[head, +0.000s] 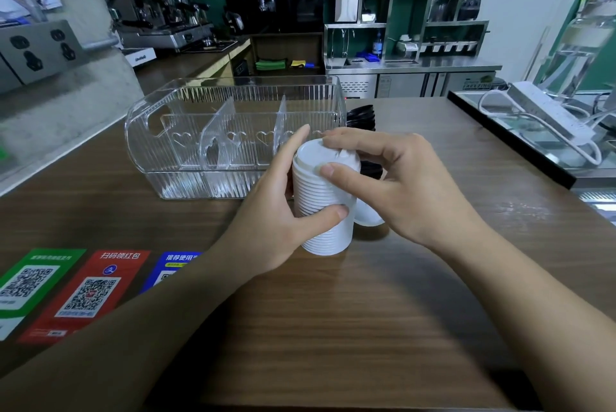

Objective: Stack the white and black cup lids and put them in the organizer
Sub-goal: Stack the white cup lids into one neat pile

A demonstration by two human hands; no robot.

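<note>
A tall stack of white cup lids (328, 228) stands on the wooden counter. My left hand (283, 205) grips the stack's side, thumb across the front. My right hand (400, 178) holds the top lid of the stack between thumb and fingers. One loose white lid (368, 216) lies just right of the stack, partly hidden by my right hand. Black lids (361, 116) sit behind, right of the clear plastic organizer (186, 158), which has dividers and shows nothing inside.
Three QR-code stickers (90, 291) lie on the counter at the front left. A glass display case with a white power strip (550, 111) borders the right. An espresso machine and steel shelving stand far behind.
</note>
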